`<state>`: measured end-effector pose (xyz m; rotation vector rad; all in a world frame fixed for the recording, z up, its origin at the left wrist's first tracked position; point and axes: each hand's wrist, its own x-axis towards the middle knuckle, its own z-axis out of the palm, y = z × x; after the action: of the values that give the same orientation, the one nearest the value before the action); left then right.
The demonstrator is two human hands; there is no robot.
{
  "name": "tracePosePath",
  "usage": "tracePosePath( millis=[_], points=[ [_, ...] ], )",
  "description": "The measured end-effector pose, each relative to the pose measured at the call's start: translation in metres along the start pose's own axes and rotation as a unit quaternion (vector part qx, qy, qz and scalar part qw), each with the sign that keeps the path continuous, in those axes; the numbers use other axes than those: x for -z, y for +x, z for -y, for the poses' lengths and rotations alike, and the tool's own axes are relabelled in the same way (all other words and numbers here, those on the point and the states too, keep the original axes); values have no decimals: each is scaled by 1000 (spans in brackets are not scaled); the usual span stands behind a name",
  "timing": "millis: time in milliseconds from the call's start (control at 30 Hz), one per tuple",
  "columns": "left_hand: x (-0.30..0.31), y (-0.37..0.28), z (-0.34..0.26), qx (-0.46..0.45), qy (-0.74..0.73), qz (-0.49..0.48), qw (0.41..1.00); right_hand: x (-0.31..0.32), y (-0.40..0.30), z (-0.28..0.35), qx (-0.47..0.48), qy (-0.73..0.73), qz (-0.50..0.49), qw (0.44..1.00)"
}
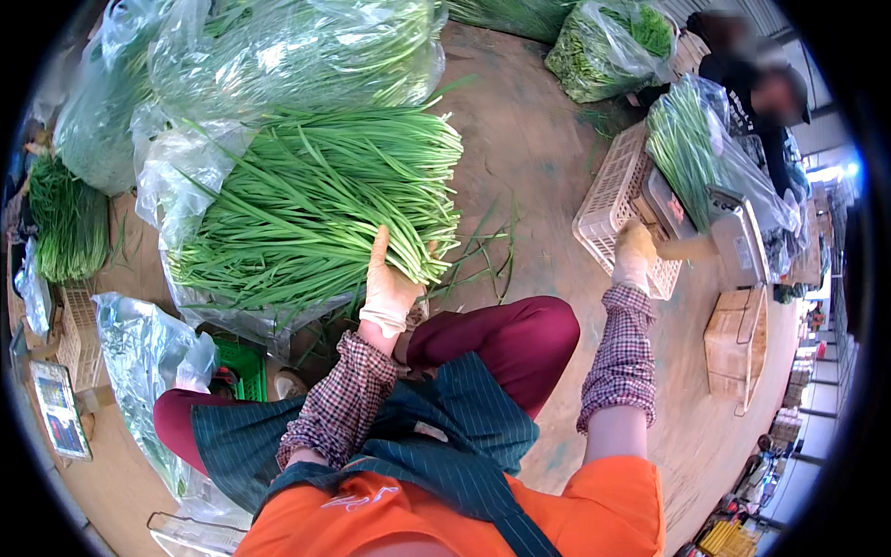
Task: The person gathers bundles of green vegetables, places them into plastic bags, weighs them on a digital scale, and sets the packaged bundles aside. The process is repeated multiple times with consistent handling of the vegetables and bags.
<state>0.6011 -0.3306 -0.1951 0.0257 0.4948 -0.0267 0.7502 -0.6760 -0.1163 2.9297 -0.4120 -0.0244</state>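
A broad pile of green garlic chives, pale stem ends facing right, lies on clear plastic before me. My left hand, in a light thin glove, is at the pile's lower right edge, closed around the stems of a bunch of chives, thumb on top and fingers underneath. Off to the right, my right hand, gloved too, is at the near end of a pale plastic crate, beside the post of a scale; its fingers are hard to make out. More chives in a plastic bag rest over that crate.
Large plastic bags of greens stand behind the pile. A green crate and a plastic bag are at my left knee. Further left is another scale. A wooden box sits at right. A person works at the upper right.
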Motion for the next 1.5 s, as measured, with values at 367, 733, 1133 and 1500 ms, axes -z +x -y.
tracePosePath(
  millis=[367,733,1133,1500],
  points=[
    [2,-3,-2,10,62,-53,997,-31,-99,200,149,356,490,781],
    [-21,-21,-10,149,191,-126,962,-14,-151,221,333,314,272,847],
    [-2,8,-2,21,140,-107,984,-26,-151,200,492,-2,-126,861],
    [-158,-187,-88,28,152,-29,988,-69,-126,269,495,67,89,862]
  ],
)
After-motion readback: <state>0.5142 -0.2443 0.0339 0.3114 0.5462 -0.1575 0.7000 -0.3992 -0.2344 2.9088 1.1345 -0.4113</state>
